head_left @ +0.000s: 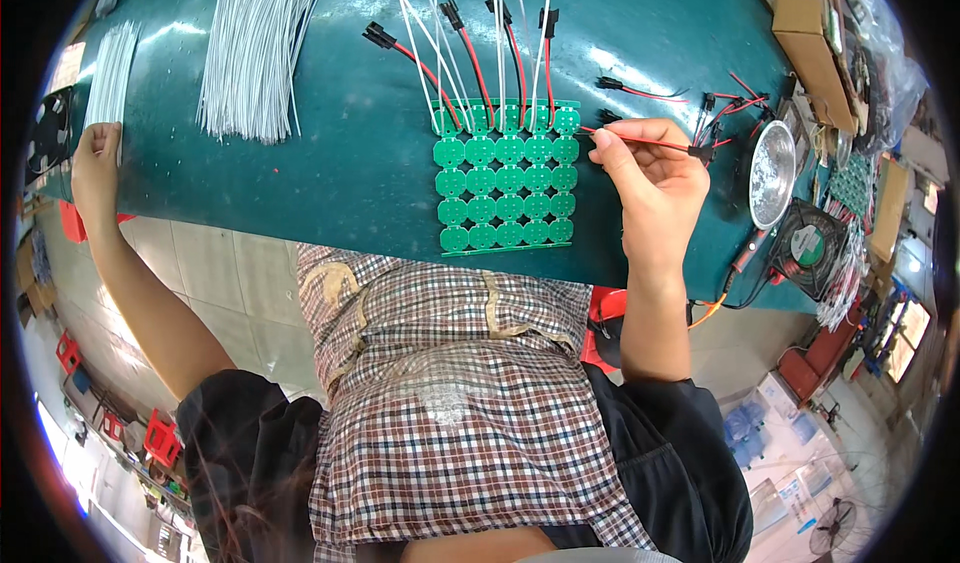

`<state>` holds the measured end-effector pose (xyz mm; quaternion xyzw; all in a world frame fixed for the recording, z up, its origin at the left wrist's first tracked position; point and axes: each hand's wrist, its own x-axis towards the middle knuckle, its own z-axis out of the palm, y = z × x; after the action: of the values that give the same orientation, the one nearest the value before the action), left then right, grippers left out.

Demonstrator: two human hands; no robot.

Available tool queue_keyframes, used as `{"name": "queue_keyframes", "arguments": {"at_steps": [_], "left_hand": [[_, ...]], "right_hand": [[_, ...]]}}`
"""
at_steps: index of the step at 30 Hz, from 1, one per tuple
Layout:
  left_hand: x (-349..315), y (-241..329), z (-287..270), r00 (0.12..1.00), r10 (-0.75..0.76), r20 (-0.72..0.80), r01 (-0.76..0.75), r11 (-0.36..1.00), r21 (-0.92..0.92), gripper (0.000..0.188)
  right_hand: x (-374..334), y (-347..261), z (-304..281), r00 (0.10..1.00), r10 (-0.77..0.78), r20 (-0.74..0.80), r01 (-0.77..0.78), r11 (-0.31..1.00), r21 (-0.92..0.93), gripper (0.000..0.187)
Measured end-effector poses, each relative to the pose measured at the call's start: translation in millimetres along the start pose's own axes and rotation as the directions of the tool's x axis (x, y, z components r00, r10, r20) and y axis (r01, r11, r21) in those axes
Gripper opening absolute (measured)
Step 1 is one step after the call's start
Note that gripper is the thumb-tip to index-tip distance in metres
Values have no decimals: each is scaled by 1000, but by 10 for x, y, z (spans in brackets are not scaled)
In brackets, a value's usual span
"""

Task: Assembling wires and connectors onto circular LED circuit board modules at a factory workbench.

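Observation:
At the far left, my left hand (97,171) pinches the near end of a small bundle of white wires (113,68); how many are between the fingers I cannot tell. My right hand (655,178) is closed on a red-and-black connector lead (650,141). Its bare ends point left to the upper right corner of a green circuit board panel (508,179) made of rows of round boards. Several leads with black plugs (455,18) rise from the panel's top row, with long white wires (499,43) among them.
A larger bundle of white wires (255,53) lies left of the panel on the green table (350,183). Loose connector leads (735,108) lie at the right, beside a metal bowl (772,175), a soldering iron (748,251) and a black fan (808,248). A cardboard box (810,48) stands behind.

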<state>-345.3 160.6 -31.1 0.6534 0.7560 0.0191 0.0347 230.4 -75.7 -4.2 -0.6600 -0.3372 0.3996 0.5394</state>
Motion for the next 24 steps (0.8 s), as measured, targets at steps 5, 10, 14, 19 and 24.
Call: {"name": "queue_keyframes", "arguments": {"at_steps": [5,10,14,19,24], "left_hand": [[-338,509,-158,948,-44,-317,67,996,63,35],[-785,1488,-243,999,42,-32,-51,913,-404,31],[-929,1898,-204,945,138,298,35,860,-508,25],[-871,1843,-166,939,160,306,24,854,-519,23],[-911,1880,-213,939,104,329,84,855,-511,23]], "right_hand": [[-6,1,8,1000,0,8,1,999,-53,9],[-4,28,1,1000,-2,-2,2,999,-43,10],[3,19,22,1000,-5,-10,4,998,-68,9],[9,40,52,999,-21,-28,19,997,-73,8],[1,48,78,985,-166,-42,152,961,-231,10]]}}
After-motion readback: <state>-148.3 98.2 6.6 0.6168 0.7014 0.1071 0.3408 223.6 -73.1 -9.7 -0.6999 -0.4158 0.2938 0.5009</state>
